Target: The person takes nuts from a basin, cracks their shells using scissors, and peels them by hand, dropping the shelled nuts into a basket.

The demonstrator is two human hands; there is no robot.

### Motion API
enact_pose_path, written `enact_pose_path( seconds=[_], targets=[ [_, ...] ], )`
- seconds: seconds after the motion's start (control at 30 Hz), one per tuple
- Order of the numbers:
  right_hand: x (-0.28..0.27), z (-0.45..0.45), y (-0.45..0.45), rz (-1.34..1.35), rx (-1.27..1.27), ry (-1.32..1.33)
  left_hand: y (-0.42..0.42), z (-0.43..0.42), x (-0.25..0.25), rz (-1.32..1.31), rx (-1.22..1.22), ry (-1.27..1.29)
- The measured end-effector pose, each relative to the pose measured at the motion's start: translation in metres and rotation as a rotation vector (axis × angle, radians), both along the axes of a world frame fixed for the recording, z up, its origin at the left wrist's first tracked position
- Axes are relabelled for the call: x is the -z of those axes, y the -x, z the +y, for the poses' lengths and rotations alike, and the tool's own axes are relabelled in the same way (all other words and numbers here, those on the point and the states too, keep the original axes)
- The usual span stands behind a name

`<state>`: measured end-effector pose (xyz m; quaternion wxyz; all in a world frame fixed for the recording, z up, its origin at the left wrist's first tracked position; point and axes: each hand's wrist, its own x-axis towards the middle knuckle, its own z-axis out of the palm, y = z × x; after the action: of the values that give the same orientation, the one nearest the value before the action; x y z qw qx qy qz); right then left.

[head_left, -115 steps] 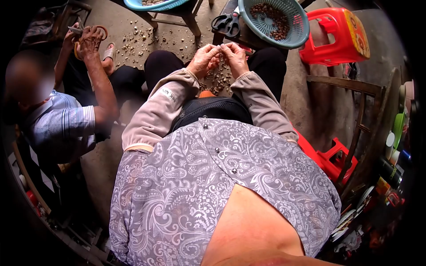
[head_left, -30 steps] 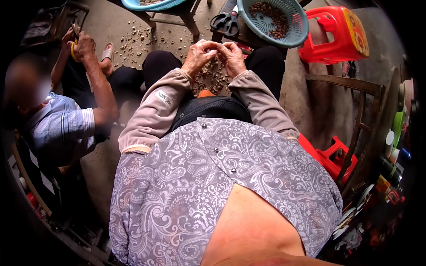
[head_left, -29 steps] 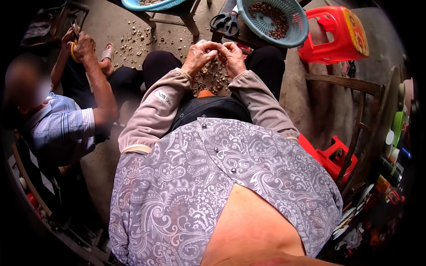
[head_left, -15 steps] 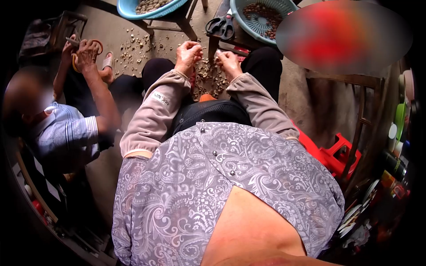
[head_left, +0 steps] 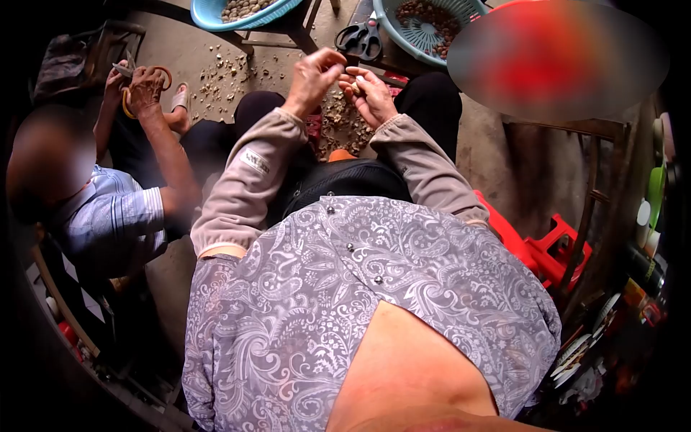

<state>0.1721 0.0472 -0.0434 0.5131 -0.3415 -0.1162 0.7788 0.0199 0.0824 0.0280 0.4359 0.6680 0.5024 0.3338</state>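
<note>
My left hand is raised in front of my knees, thumb and fingertips pinched close to the fingers of my right hand; whatever they hold is too small to make out. My right hand is half turned up, its fingers curled around a small pale nut. Below both hands, broken shell pieces litter the floor between my legs. Beyond them, a pair of black-handled scissors lies on a dark wooden stool, beside a blue-green basket with brown nuts in it.
A blue basin of pale nuts stands on a stool ahead. To the left, a co-worker's hands hold orange-handled scissors. More shell bits lie on the floor. A red plastic stool and a wooden chair are at right.
My hands have come together, the left moving up and right towards the right hand. My right hand has turned so the pale nut shows. The co-worker's scissors show more clearly, with blades apart.
</note>
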Motion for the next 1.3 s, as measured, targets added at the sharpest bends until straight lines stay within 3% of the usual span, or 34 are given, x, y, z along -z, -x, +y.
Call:
enact_pose_path(
  seconds=[0.1,0.23,0.5,0.67,0.77,0.8,0.83,0.9,1.0,1.1,1.3],
  targets=[
    [0.013,0.0,0.003,-0.012,-0.005,-0.051,-0.004,-0.029,0.021,0.242,0.059,-0.194],
    [0.012,-0.004,0.006,0.01,-0.015,-0.034,-0.002,-0.04,0.044,0.337,0.069,-0.282],
    [0.01,-0.005,-0.001,0.088,-0.02,-0.003,-0.006,-0.042,0.03,0.044,-0.072,-0.195],
    [0.009,-0.004,-0.002,0.121,-0.01,0.013,-0.006,-0.04,0.035,0.237,-0.074,-0.286],
    [0.011,-0.007,-0.004,0.022,0.015,-0.008,-0.011,-0.026,0.029,0.044,-0.073,-0.144],
    [0.015,-0.006,-0.004,0.002,0.026,-0.002,-0.014,-0.017,0.013,-0.054,-0.113,0.015],
    [0.018,-0.006,-0.005,-0.017,0.036,0.006,-0.015,0.001,0.02,0.028,-0.155,-0.145],
    [0.026,-0.009,-0.006,-0.112,0.001,0.067,-0.021,0.034,0.026,0.106,-0.088,-0.136],
    [0.03,-0.008,-0.007,-0.217,-0.086,0.12,-0.043,0.076,0.053,0.461,0.072,-0.276],
    [0.024,-0.008,-0.007,-0.324,-0.095,0.156,-0.07,0.083,0.057,0.771,0.081,-0.225],
    [0.036,-0.005,-0.009,-0.373,-0.08,0.1,-0.083,0.097,0.073,0.972,0.011,-0.097]
  ],
)
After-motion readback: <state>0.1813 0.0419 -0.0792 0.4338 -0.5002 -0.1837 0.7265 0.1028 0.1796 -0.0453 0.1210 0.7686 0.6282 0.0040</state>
